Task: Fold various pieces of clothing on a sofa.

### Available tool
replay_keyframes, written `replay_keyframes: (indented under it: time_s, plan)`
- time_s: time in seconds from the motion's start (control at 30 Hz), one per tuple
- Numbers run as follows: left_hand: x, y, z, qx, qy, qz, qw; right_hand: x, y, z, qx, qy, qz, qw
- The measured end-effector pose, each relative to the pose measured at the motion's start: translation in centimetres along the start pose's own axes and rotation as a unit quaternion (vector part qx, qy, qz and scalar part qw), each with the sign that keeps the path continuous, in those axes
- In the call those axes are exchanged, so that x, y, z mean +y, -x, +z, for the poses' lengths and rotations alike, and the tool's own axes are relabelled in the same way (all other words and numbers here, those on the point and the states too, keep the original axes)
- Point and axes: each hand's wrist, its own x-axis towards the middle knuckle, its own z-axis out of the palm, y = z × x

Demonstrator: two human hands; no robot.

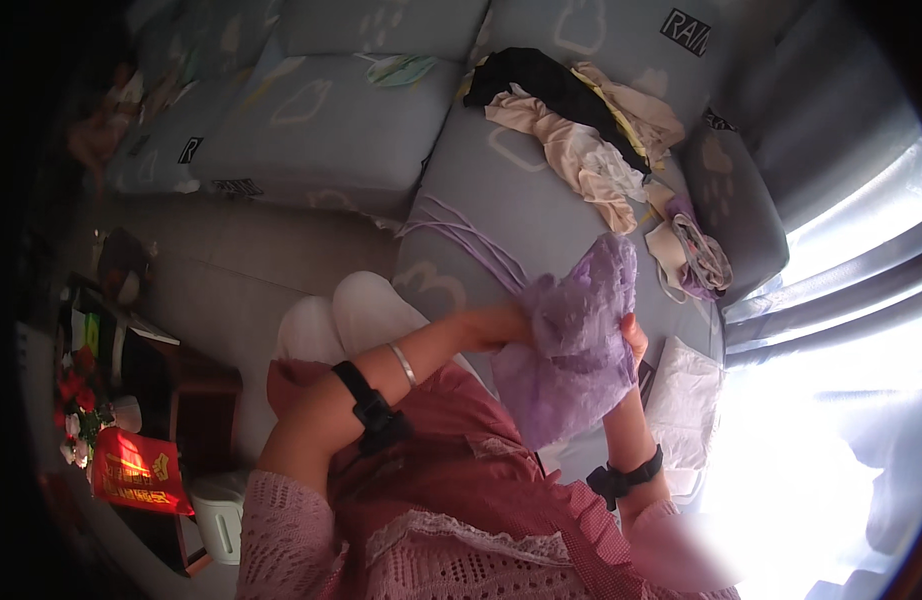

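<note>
Lilac garment (581,340) up in the air, and we have 2 hands working at it, right in front of the body and above the near end of the grey sofa (521,210)! We see the right hand (634,342) at the garment's right edge, thumb showing against the soft, crinkled fabric, closed on the cloth. Over to the left hand (508,325): it goes in at the left side, and the lilac folds cover its fingers, so we cannot tell whether they grip or lie loose. The garment bunches toward the top and drops to a hanging corner below, above the red skirt (421,430). Thin lilac cords (466,235) trail across the seat and run up to the cloth, though we cannot make out where they join. On the left forearm we spot a silver bangle (402,366) and a black strap (366,405); the right wrist wears a dark band (629,474) too. Beyond the hands, a black garment (541,85) lies against a rumpled beige cloth (556,135), and near the sofa arm sits a purple-and-beige bundle (698,255). Down on the right, just beside the right forearm, we find a white folded cloth (681,400), bright by the light-flooded curtain (831,360).
</note>
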Motion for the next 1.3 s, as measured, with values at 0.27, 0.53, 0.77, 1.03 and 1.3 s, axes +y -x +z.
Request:
replay_keyframes:
  time_s: [0.27, 0.53, 0.77, 1.03, 1.3]
  plan:
    - [-1.3, -0.1, -1.4, 0.037, 0.062, 0.164, 0.984, -1.5, 1.9, 2.4, -0.018, 0.077, -0.004, 0.997]
    - [3.2, 3.5, -1.2, 0.043, 0.126, 0.317, 0.939, -5.3, -0.2, -2.6, 0.308, 0.312, 0.080, 0.895]
    - [5.5, 4.3, 1.1, 0.067, 0.174, 0.108, 0.977, -0.6, -0.7, -4.4, 0.107, 0.202, 0.036, 0.973]
    - [6.4, 5.8, 2.8, 0.179, -0.021, 0.148, 0.972, -1.8, -2.8, 1.3, 0.142, 0.216, 0.017, 0.966]
    - [7.1, 5.9, -2.6, 0.107, 0.142, 0.247, 0.952, -5.9, -2.2, 8.4, -0.203, 0.193, 0.145, 0.949]
